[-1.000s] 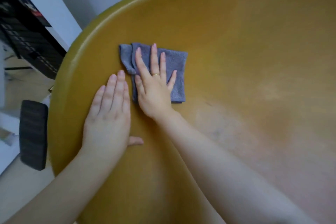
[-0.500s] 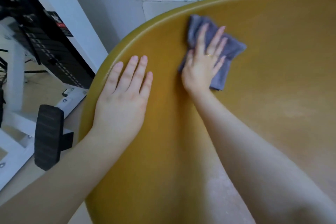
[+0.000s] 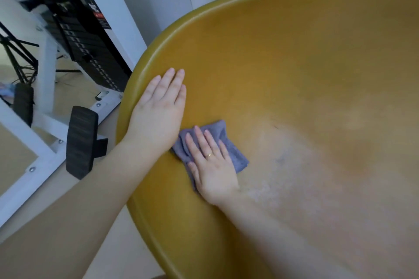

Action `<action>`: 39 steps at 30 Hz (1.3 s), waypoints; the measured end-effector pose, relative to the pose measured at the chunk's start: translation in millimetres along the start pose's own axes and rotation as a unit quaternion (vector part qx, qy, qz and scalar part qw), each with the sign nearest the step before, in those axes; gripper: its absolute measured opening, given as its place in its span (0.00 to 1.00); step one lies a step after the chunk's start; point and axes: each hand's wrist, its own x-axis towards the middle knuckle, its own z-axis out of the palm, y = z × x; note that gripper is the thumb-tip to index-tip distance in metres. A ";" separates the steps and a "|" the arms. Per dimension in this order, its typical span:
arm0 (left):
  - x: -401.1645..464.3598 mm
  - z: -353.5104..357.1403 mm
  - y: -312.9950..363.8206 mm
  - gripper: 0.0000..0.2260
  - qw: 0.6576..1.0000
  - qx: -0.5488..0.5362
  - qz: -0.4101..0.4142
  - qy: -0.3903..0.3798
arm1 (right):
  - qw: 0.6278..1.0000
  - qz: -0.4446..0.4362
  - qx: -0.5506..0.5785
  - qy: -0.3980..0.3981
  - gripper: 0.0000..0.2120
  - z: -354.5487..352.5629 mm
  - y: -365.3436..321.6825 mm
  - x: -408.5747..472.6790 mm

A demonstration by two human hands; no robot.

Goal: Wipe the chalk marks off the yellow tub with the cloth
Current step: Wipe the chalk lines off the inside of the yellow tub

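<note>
- Centrally, yellow tub (image 3: 283,56) filled most of the view, its rounded rim curving from upper right down to lower left; inner wall faced the camera.
- L hand (image 3: 158,108) lay flat on the tub wall just inside the rim, fingers straight and pressed together, holding nothing.
- R hand (image 3: 210,165) pressed flat on the cloth (image 3: 235,154), fingers straight and slightly spread; a ring showed on one finger.
- Cloth: grey-blue, folded, lying against the tub wall just below the L hand; its upper-left edge met the heel of that hand, approx. touching.
- Chalk marks (image 3: 272,179): pale whitish smears w/ a small dark smudge, on the wall just right of the cloth.
- Outside the rim, at left: white frame (image 3: 45,61) w/ black weight stack (image 3: 90,52) and black pad (image 3: 80,141).
</note>
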 end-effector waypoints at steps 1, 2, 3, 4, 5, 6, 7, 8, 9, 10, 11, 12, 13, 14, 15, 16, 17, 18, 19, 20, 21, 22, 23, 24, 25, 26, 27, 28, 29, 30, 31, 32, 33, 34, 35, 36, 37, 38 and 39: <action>-1.4 -1.3 -0.8 0.20 0.999 0.004 0.002 -0.032 | 0.999 0.030 -0.003 0.020 0.24 -1.4 7.2 20.8; -2.8 -0.7 -2.9 0.23 0.997 -0.003 0.008 -0.075 | 0.997 0.065 -0.006 0.038 0.25 -3.9 16.4 41.9; -4.2 -0.1 -5.5 0.27 0.995 -0.009 0.021 -0.097 | 0.994 0.095 -0.015 0.055 0.25 -9.0 28.0 61.9; -6.2 0.4 -6.9 0.31 0.994 -0.011 0.027 -0.107 | 0.990 0.116 -0.034 0.072 0.26 -16.2 41.5 79.4; -7.5 -0.8 -7.0 0.33 0.995 -0.018 0.025 -0.100 | 0.986 0.130 -0.058 0.085 0.26 -23.9 56.6 94.4; -9.0 -1.3 -7.8 0.33 0.995 -0.027 0.025 -0.088 | 0.982 0.143 -0.080 0.090 0.26 -31.5 69.6 106.7; -11.0 0.2 -9.5 0.32 0.996 -0.026 0.023 -0.079 | 0.979 0.157 -0.095 0.090 0.26 -37.7 78.4 115.1; -12.4 2.8 -10.4 0.30 0.997 -0.022 0.017 -0.071 | 0.976 0.172 -0.100 0.086 0.26 -40.7 81.6 119.6; -13.6 5.8 -10.5 0.27 0.998 -0.021 0.017 -0.055 | 0.974 0.186 -0.094 0.084 0.25 -40.3 78.7 120.8; -14.3 9.6 -10.7 0.22 0.999 -0.025 0.018 -0.026 | 0.974 0.197 -0.080 0.078 0.25 -36.7 71.7 117.4; -14.4 12.4 -10.7 0.18 0.999 -0.029 0.022 -0.006 | 0.976 0.200 -0.065 0.061 0.25 -31.3 61.5 107.3; -13.8 12.7 -10.7 0.18 0.999 -0.031 0.027 0.000 | 0.980 0.188 -0.058 0.034 0.25 -24.3 49.2 89.2; -14.0 11.9 -10.5 0.19 0.999 -0.030 0.031 -0.003 | 0.985 0.161 -0.058 0.002 0.26 -17.1 37.0 64.2; -14.4 9.5 -9.1 0.19 0.999 -0.030 0.028 -0.004 | 0.989 0.128 -0.062 -0.028 0.26 -11.2 25.9 35.6; -15.6 9.2 -7.2 0.18 0.999 -0.030 0.021 -0.007 | 0.991 0.101 -0.069 -0.055 0.26 -7.8 16.6 6.5; -17.2 8.4 -4.9 0.18 0.999 -0.030 0.011 -0.019 | 0.990 0.083 -0.076 -0.082 0.25 -7.4 8.9 -19.9; -19.0 7.3 -2.8 0.19 0.998 -0.035 -0.003 -0.059 | 0.988 0.072 -0.082 -0.113 0.24 -9.6 3.3 -42.5; -19.9 5.9 -0.5 0.20 0.995 -0.045 -0.014 -0.090 | 0.984 0.061 -0.087 -0.143 0.23 -14.5 -1.1 -61.9; -19.1 2.0 3.0 0.21 0.991 -0.054 -0.025 -0.116 | 0.980 0.052 -0.088 -0.169 0.22 -22.0 -4.2 -78.7; -16.9 -2.6 9.0 0.21 0.988 -0.066 -0.040 -0.131 | 0.976 0.047 -0.088 -0.194 0.23 -30.3 -5.0 -94.8; -14.3 -6.5 17.4 0.22 0.984 -0.085 -0.048 -0.146 | 0.970 0.046 -0.091 -0.222 0.24 -39.2 -3.5 -110.4; -12.8 -8.7 28.1 0.22 0.980 -0.102 -0.040 -0.167 | 0.962 0.050 -0.096 -0.252 0.24 -46.7 -0.5 -126.5; -12.1 -11.4 40.8 0.23 0.975 -0.115 -0.019 -0.191 | 0.954 0.057 -0.097 -0.277 0.25 -54.6 2.7 -140.6; -11.8 -12.7 54.5 0.23 0.969 -0.123 0.007 -0.212 | 0.949 0.061 -0.093 -0.296 0.25 -62.5 6.5 -150.4; -12.2 -13.5 67.6 0.24 0.964 -0.128 0.032 -0.231 | 0.945 0.063 -0.085 -0.310 0.25 -68.9 10.8 -154.4; -12.5 -13.6 78.8 0.24 0.959 -0.132 0.051 -0.247 | 0.944 0.064 -0.073 -0.316 0.27 -73.1 15.6 -152.8; -12.5 -13.1 87.8 0.24 0.953 -0.133 0.062 -0.265 | 0.944 0.069 -0.066 -0.316 0.28 -73.9 20.5 -147.7; -12.6 -10.7 94.5 0.25 0.948 -0.133 0.068 -0.280 | 0.944 0.085 -0.065 -0.313 0.30 -73.1 24.5 -140.3; -12.3 -7.4 99.3 0.25 0.945 -0.132 0.069 -0.292 | 0.944 0.103 -0.076 -0.304 0.31 -71.6 28.1 -130.7; -11.5 -3.2 101.7 0.26 0.942 -0.133 0.066 -0.300 | 0.945 0.118 -0.087 -0.292 0.30 -69.0 32.2 -119.5; -10.7 1.5 102.5 0.26 0.941 -0.136 0.063 -0.303 | 0.946 0.131 -0.094 -0.281 0.28 -64.7 37.3 -107.3; -10.2 6.7 102.4 0.27 0.940 -0.142 0.058 -0.304 | 0.948 0.140 -0.095 -0.270 0.25 -59.1 44.1 -95.2; -9.7 12.4 102.1 0.28 0.940 -0.149 0.055 -0.303 | 0.952 0.143 -0.099 -0.251 0.25 -54.2 52.0 -82.3; -9.4 18.1 102.0 0.28 0.940 -0.155 0.053 -0.299 | 0.956 0.143 -0.109 -0.232 0.27 -50.2 60.3 -69.6; -8.1 23.1 102.3 0.29 0.941 -0.159 0.055 -0.294 | 0.960 0.142 -0.119 -0.212 0.29 -46.8 70.3 -56.6; -6.5 27.9 102.4 0.30 0.942 -0.161 0.061 -0.290 | 0.963 0.139 -0.132 -0.191 0.31 -44.4 82.2 -43.6; -5.5 32.1 102.9 0.33 0.942 -0.159 0.066 -0.289 | 0.965 0.135 -0.147 -0.170 0.31 -42.2 97.0 -31.8; -4.7 36.3 103.3 0.39 0.942 -0.153 0.072 -0.290 | 0.966 0.132 -0.165 -0.147 0.30 -44.0 114.0 -20.7; -4.0 39.9 103.0 0.45 0.942 -0.141 0.081 -0.295 | 0.965 0.135 -0.186 -0.123 0.29 -49.9 132.6 -11.3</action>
